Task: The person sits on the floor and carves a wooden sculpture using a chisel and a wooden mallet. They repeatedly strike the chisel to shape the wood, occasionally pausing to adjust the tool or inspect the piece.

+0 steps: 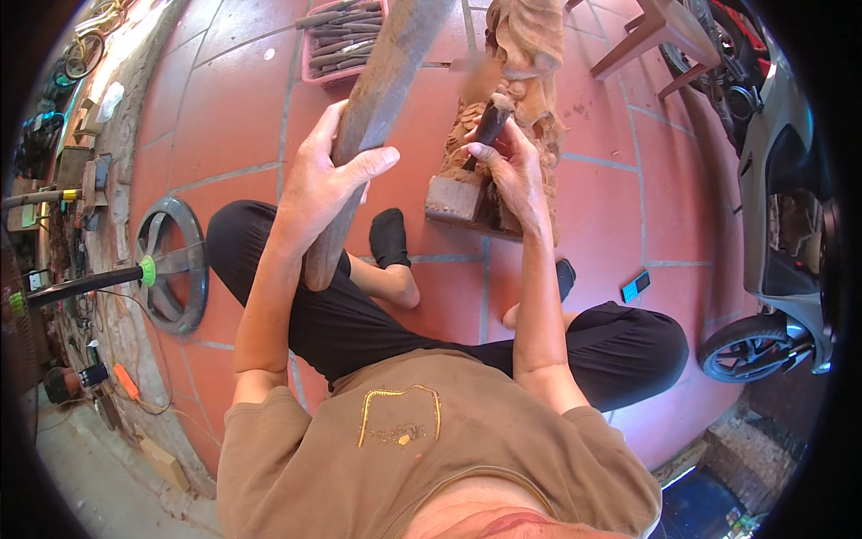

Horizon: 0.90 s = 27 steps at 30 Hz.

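Note:
My left hand (321, 180) is wrapped round a long, thick wooden club (382, 85), used-looking and squared, which slants up and away from my left thigh. In my right hand (519, 175) is a carving chisel, its dark handle (491, 124) pinched between thumb and fingers. The tool stands tilted on the carved wooden figure (525, 45), which lies on the floor in front of me. Folds and rounded shapes cover the figure; its near end is a plain block (452, 199). The chisel's tip is hard to make out against the wood.
A pink basket (314, 74) full of chisels stands far left on the red tiled floor (220, 126). A fan base (171, 265) sits at the left, a phone (636, 287) lies right of my knee. A motorbike (781, 225) and a plastic chair (660, 40) are at the right.

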{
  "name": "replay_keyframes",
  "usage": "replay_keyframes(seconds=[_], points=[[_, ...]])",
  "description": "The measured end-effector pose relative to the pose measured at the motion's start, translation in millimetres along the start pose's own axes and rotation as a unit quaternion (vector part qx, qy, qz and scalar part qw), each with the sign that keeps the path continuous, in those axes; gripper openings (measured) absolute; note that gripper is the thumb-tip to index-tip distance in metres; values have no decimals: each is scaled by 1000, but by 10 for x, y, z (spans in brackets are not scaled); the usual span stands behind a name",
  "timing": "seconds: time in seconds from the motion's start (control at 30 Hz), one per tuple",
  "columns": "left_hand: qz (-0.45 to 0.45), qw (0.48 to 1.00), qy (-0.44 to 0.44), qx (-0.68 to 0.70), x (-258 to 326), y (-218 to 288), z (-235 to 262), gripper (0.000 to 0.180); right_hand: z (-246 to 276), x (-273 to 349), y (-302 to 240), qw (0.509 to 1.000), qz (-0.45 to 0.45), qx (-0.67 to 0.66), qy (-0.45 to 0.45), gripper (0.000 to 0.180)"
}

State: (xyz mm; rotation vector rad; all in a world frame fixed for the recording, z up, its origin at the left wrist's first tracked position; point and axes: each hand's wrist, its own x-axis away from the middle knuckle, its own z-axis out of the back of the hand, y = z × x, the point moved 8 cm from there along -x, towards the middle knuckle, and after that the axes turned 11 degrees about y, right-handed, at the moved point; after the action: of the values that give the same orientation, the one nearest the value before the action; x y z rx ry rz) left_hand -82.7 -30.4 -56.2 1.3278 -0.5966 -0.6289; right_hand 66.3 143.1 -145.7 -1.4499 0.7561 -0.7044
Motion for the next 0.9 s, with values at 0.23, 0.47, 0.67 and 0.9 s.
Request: replay_keyframes(seconds=[0.23,0.47,0.67,0.9], points=[[-43,997,42,55,-2,193,53,53,-272,-98,-123,994,54,83,-46,36],[-39,997,50,38,9,122,90,59,-383,-175,-70,965,68,224,-121,38],[-63,997,36,-3,12,65,62,62,-503,-235,-48,954,78,235,-172,42],[-62,988,6,-143,43,-348,44,58,-581,-267,8,924,177,282,-187,41]])
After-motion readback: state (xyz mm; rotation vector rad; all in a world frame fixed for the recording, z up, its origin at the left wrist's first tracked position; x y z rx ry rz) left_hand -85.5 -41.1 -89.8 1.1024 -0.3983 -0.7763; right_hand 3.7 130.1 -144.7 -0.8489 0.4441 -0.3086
